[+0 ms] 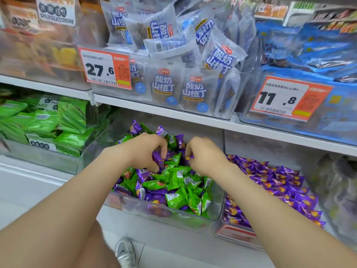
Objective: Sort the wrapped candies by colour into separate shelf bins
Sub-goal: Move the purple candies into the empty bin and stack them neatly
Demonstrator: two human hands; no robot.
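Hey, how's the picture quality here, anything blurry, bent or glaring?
Head view: the centre is sharp, the 27.6 price tag and the mixed candy bin read clearly. Head view: the upper-left bin and far right edge are smeared. Head view: the shelf edge slants and bows from the wide lens; light is even, no hard shadows.

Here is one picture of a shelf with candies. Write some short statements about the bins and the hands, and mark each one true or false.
1. The left hand and the right hand are both inside the mixed bin. True.
2. The right bin holds green candies. False: it holds purple candies.
3. The right hand pinches a purple candy. True.
4. The price tag on the bin of white packets reads 11.8. False: it reads 27.6.
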